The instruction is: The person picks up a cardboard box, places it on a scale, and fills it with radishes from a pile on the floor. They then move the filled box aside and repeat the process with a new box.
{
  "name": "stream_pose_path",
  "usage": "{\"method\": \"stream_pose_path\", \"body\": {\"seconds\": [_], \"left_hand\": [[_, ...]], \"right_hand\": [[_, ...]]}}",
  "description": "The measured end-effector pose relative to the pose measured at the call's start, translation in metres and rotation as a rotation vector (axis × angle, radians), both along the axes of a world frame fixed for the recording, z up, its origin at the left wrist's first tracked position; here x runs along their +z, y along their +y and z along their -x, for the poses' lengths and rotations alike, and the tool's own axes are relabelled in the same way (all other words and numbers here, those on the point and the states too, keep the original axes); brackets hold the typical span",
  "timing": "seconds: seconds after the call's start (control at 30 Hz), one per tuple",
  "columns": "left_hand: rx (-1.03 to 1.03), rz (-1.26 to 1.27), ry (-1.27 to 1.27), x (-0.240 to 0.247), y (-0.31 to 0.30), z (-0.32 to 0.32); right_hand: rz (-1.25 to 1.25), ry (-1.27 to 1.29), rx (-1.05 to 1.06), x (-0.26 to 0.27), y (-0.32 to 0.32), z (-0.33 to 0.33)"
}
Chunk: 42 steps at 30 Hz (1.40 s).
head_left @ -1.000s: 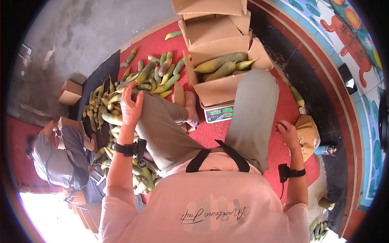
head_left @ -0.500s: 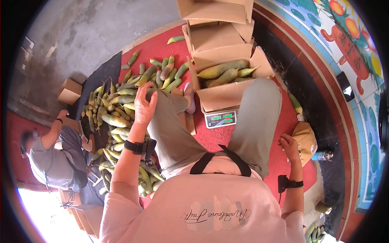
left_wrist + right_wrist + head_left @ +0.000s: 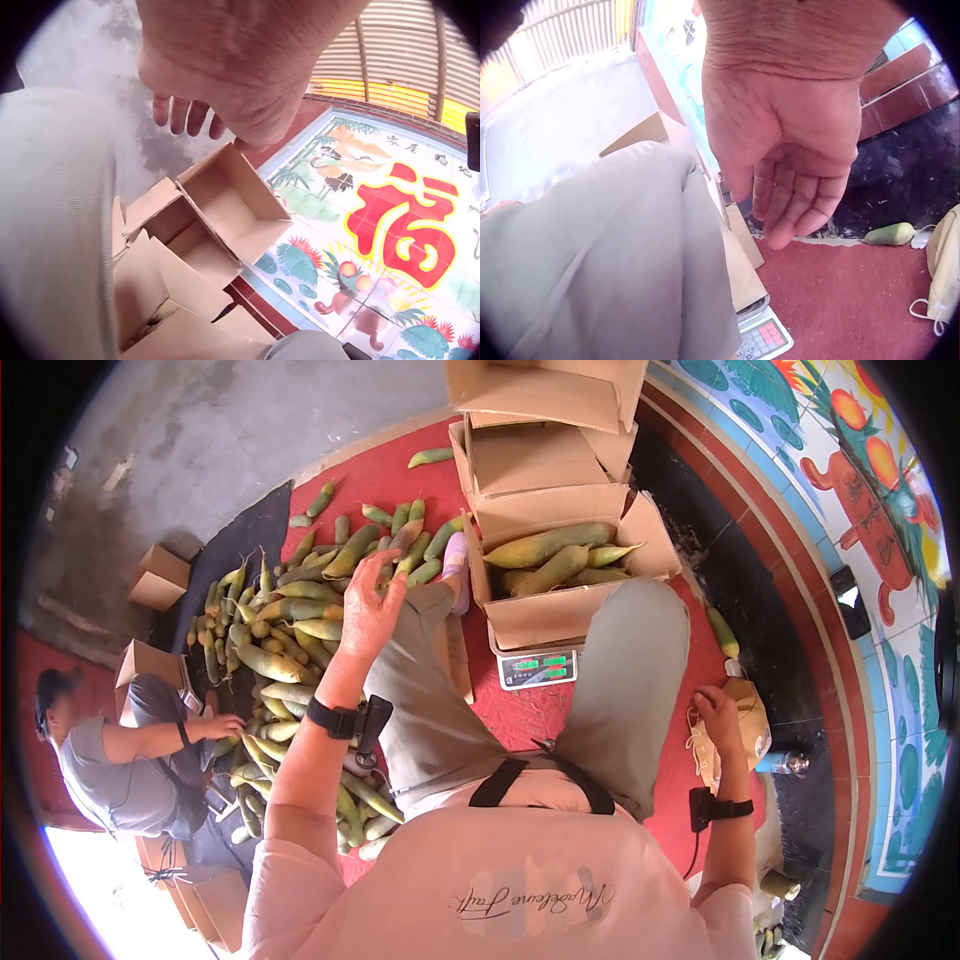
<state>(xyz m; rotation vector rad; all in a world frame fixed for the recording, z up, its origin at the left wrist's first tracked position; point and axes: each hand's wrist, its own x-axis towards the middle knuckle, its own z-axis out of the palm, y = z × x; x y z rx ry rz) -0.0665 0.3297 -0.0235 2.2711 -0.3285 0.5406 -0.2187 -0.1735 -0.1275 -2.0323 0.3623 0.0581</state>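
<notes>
My left hand [image 3: 370, 615] is over my left knee with fingers spread, holding nothing. The left wrist view shows the same hand [image 3: 225, 82] from the wrist, its fingertips pointing down. My right hand [image 3: 718, 718] hangs beside my right thigh, near a tan cloth bag [image 3: 752, 710]. In the right wrist view its fingers [image 3: 810, 214] are loosely curled round nothing. Between my knees, an open cardboard box [image 3: 545, 622] with several green radishes [image 3: 555, 570] in it stands on a digital scale [image 3: 538, 670] with lit green figures. A large heap of radishes [image 3: 270, 660] lies left of my leg.
Empty cardboard boxes [image 3: 540, 455] stand in a row beyond the filled one. Another person [image 3: 130, 760] sits at the far left, one arm toward the heap. A lone radish [image 3: 722, 632] and a blue bottle [image 3: 785, 762] lie on the right, by the tiled wall [image 3: 900, 690].
My left hand has shifted right and slightly forward over the knee. My right hand has barely moved. The seated person has raised an arm and stretched it toward the heap.
</notes>
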Motion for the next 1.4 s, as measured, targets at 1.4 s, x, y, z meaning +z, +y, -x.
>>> {"method": "stream_pose_path", "body": {"seconds": [1.4], "left_hand": [[0.007, 0.104, 0.897, -0.092, -0.072, -0.127]], "right_hand": [[0.675, 0.224, 0.143, 0.035, 0.03, -0.272]]}}
